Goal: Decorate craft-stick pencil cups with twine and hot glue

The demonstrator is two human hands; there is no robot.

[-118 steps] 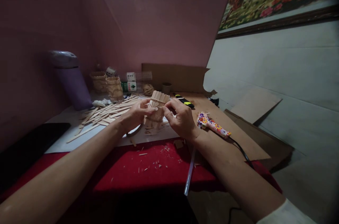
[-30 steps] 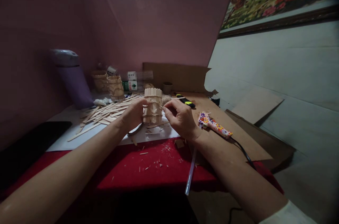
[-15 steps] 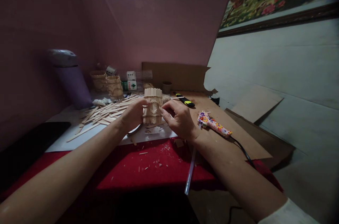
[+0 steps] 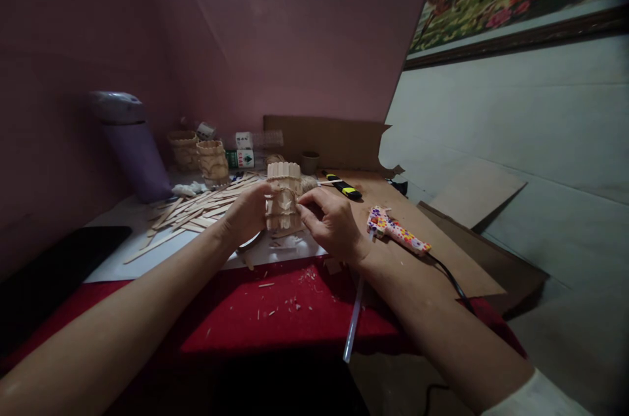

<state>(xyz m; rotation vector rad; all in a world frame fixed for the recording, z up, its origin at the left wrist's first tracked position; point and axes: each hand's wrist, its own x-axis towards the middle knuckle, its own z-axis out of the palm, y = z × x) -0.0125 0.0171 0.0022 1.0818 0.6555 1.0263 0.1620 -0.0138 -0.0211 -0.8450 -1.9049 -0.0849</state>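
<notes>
A small cup made of upright wooden craft sticks (image 4: 284, 170), with twine (image 4: 281, 213) running round it in bands and loops, is held up over the table's front. My left hand (image 4: 249, 211) is closed round the cup's left side, its thumb near the upper band. At the cup's right side my right hand (image 4: 330, 216) pinches with thumb and forefinger, apparently on the twine; the fingertips touch or nearly touch the cup. What lies right between those fingertips is too small to see clearly. Behind the right hand, a ball of twine (image 4: 308, 184) is partly hidden.
Loose craft sticks (image 4: 206, 203) lie in a pile at left. Two finished-looking stick cups (image 4: 213, 164) stand behind it, near a purple bottle (image 4: 135, 154). On cardboard at right are a flowered glue gun (image 4: 396, 230) with a glue stick (image 4: 354, 321), and a yellow-black cutter (image 4: 344, 187).
Both hands and the cup stay almost in place. The right fingertips have shifted very slightly at the cup's side, and the cup has turned or risen a touch.
</notes>
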